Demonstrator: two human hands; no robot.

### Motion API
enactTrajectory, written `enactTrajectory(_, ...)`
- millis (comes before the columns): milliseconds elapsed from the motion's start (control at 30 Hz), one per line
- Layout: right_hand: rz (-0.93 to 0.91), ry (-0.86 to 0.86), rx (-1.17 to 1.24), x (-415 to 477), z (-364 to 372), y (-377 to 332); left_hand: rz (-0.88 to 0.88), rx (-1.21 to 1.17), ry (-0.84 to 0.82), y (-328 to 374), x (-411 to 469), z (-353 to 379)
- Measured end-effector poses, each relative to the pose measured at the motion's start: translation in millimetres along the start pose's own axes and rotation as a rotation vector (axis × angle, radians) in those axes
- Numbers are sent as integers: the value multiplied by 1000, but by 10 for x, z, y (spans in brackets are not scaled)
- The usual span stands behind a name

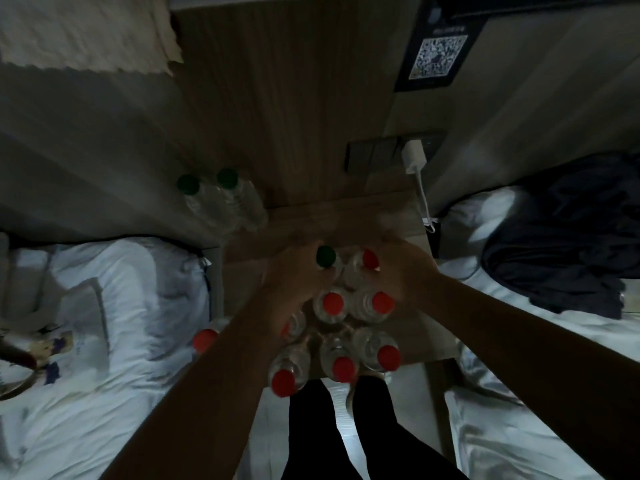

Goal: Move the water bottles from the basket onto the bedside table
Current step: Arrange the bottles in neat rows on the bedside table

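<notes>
Between two white beds (104, 306), a wooden table (398, 216) carries a crowd of bottles. Left hand (294, 282) wraps a green-capped bottle (325, 257); right hand (398, 271) closes round a red-capped bottle (369, 259). More red-capped bottles (334, 303) stand close by. Full, clear plastic probably weighs a little and slips; best held at the neck. QR placard (437, 57) unreadable; no labels legible; basket unseen.

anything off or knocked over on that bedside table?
Nothing is spilled or tipped. One red-capped bottle sits at the left edge of the bedside table, apart from the cluster, partly hidden by the left forearm. Two green-capped bottles stand back-left by the wall. The left hand and right hand grip bottles.
</notes>
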State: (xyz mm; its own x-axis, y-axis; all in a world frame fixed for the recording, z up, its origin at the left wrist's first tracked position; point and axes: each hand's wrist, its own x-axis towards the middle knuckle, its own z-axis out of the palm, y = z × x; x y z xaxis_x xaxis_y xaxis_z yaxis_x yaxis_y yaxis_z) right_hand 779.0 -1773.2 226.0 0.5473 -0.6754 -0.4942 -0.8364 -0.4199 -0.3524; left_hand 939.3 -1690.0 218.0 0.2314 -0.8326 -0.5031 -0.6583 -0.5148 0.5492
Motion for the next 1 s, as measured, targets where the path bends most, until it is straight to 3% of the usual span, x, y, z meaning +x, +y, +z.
enactTrajectory(133,38,-55,24,95,37,61,35,-37,23,-24,140,40)
enactTrajectory(333,45,11,116,267,121,95,28,-199,44,-129,294,163)
enactTrajectory(533,83,112,396,402,205,141,-52,-211,106,-276,498,179)
enactTrajectory(1000,-85,220,430,1051,12,-306,-15,-39,291,-502,891,-455)
